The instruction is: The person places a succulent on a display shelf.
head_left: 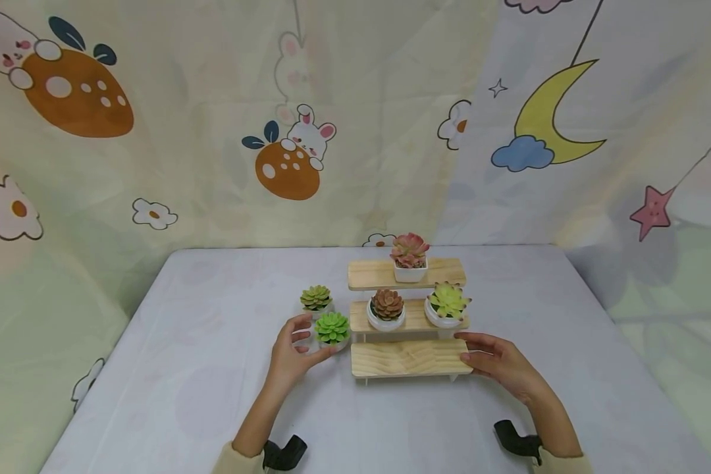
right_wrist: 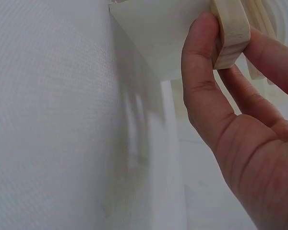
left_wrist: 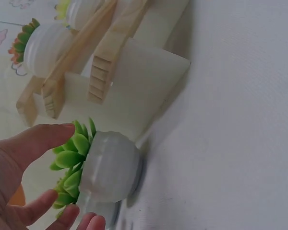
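A three-tier wooden stand (head_left: 409, 359) rises in steps on the table. My right hand (head_left: 500, 362) pinches the right end of its lowest board (right_wrist: 230, 33) between thumb and fingers. To the left of the stand sits a bright green succulent (head_left: 332, 327) in a round white pot (left_wrist: 113, 167), with a darker green succulent (head_left: 316, 297) just behind it. Around these two, my left hand (head_left: 293, 352) is spread, thumb near the front pot. In the left wrist view its thumb (left_wrist: 48, 139) is by the leaves, and the fingers are loosely bent without a grip.
On the top board stands a pink succulent (head_left: 410, 250) in a square white pot. A brown succulent (head_left: 387, 305) and a yellow-green succulent (head_left: 448, 301) share the middle board. The table (head_left: 213, 368) has a white cloth; a printed curtain (head_left: 379, 131) hangs behind.
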The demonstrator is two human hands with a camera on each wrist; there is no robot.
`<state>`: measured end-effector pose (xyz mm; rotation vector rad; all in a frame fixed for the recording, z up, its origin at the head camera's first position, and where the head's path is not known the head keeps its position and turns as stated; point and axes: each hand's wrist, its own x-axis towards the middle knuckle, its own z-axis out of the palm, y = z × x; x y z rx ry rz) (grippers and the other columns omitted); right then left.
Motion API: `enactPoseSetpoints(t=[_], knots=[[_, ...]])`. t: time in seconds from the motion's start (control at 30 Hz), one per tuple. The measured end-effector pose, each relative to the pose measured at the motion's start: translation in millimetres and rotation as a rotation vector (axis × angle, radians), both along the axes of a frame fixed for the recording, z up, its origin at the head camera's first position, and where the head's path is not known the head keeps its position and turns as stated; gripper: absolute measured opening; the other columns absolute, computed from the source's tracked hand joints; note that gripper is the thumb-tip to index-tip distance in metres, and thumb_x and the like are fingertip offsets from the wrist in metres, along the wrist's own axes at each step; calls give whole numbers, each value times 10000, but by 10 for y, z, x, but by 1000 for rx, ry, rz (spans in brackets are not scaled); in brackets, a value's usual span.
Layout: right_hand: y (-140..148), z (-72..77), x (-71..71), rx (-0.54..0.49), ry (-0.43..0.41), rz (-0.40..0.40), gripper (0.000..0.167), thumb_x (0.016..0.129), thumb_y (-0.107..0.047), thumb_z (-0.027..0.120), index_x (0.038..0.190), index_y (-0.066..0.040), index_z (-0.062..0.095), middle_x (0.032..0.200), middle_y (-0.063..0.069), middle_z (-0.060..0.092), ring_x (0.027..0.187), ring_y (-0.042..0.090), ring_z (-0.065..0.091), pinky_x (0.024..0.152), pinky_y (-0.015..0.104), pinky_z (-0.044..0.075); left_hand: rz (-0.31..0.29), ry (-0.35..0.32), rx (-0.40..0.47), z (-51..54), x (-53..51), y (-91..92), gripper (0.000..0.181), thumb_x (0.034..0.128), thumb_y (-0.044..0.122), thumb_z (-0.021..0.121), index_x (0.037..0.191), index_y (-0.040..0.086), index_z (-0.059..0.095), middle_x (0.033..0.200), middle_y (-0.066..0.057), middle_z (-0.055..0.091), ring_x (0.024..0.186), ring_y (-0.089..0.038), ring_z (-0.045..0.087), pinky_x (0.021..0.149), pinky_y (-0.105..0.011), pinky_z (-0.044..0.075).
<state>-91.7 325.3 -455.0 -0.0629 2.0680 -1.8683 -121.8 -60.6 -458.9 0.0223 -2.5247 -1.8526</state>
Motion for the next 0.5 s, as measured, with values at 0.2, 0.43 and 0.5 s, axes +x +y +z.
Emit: enactPoseSetpoints(t=[0.2, 0.43, 0.5], knots=[[-10, 11, 2, -1, -3, -2, 605, 926, -104, 668, 1388, 159, 379, 1164, 70, 601, 973, 114, 651, 819, 312, 575, -32, 6, -15, -138, -85, 36, 741, 713, 102, 866, 1345, 3, 493, 1270, -213, 518, 1116, -355, 543, 859, -430, 526], [-10, 18, 6, -6, -10, -6, 612, 923, -105, 672, 1387, 163, 376, 1153, 49, 604, 969, 111, 648, 815, 307, 576, -74, -2, -21, -191, -127, 87, 798, 690, 58, 872, 1364, -58, 460, 1263, -262, 501, 1089, -373, 561, 861, -435, 546], [-11, 18, 3, -9, -11, -5, 613, 924, -105, 672, 1388, 163, 375, 1160, 57, 605, 974, 112, 649, 818, 311, 575, -77, -2, -23, -189, -136, 97, 789, 685, 31, 870, 1353, -76, 463, 1246, -270, 509, 1066, -375, 581, 860, -439, 552]])
